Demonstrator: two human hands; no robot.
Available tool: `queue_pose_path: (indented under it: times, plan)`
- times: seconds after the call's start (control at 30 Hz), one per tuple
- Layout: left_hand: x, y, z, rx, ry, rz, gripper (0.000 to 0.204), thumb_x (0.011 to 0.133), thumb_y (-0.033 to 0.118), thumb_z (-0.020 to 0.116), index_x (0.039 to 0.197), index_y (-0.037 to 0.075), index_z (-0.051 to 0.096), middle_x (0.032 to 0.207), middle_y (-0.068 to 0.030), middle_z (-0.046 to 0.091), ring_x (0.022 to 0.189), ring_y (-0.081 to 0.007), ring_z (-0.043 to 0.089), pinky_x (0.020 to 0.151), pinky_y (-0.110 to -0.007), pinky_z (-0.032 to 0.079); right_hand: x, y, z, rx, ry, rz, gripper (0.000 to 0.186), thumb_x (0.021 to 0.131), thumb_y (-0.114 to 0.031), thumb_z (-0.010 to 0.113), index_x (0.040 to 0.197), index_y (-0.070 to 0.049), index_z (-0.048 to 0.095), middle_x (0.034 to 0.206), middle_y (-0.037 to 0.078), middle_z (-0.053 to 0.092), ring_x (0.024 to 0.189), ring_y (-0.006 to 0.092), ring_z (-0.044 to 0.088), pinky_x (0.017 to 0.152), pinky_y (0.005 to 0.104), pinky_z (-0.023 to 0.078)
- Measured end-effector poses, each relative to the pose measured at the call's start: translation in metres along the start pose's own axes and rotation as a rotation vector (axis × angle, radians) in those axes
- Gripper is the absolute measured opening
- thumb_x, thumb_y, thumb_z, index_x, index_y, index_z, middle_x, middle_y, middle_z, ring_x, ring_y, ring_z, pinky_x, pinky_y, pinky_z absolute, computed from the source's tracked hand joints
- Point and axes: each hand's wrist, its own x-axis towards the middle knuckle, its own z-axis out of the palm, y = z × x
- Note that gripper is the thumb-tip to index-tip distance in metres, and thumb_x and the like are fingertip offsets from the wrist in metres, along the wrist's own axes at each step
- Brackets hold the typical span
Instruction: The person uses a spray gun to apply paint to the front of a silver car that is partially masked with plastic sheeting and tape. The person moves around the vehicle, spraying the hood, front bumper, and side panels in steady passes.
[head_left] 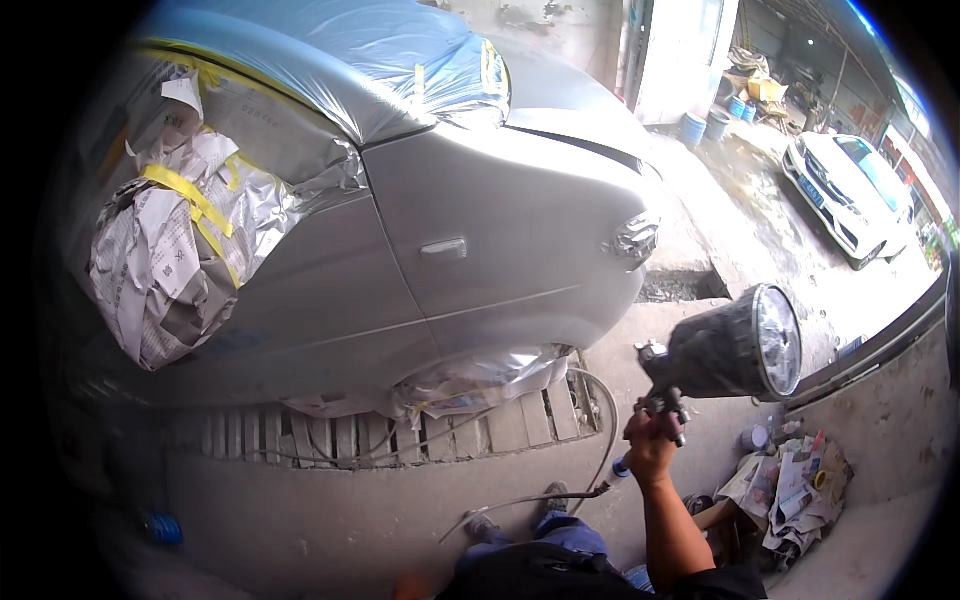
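My right hand (652, 456) is raised on the right, its fingers wrapped round the grip of a spray gun (662, 385). The gun's large, paint-smeared dark cup (715, 352) is tilted to the right. A hose (520, 497) joins the bottom of the grip and trails over the floor. Left of the gun, and apart from it, stands a silver-grey car body (500, 215) with a door handle or trim piece (444, 248) on its panel. At the lower edge a blurred, skin-toned patch appears to be my left hand (412, 587); its fingers cannot be made out.
Blue plastic sheeting (330, 50) covers the car's top; taped paper (165, 260) wraps its mirror area. Wrapping hides the wheel (480, 378) above a slatted floor grate (500, 428). Crumpled paper (790, 495) lies at lower right. A white car (850, 195) stands outside.
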Motion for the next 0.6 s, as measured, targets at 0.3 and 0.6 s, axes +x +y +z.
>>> queue_pose_path:
  times: [0.3,0.6]
  plan:
    - [0.005,0.043,-0.013,-0.034,-0.044,0.05,0.045,0.079,0.043,0.061,0.096,0.002,0.066,0.083,-0.0205,0.065,0.083,-0.0365,0.063,0.074,-0.042,0.048,0.007,0.023,-0.05,-0.05,0.33,0.405,0.012,0.087,-0.014,0.056,0.093,-0.004,0.056,0.07,0.004,0.062,0.057,0.0069,0.052,0.05,0.0239,0.041]
    - [-0.005,-0.027,0.001,-0.059,0.054,0.176,0.047,0.078,0.043,0.062,0.104,0.003,0.063,0.085,-0.0218,0.065,0.085,-0.0384,0.062,0.074,-0.044,0.048,-0.042,0.033,0.049,-0.295,-0.079,0.033,0.014,0.089,-0.01,0.054,0.101,-0.007,0.06,0.072,0.004,0.057,0.063,0.016,0.054,0.057,0.0309,0.043]
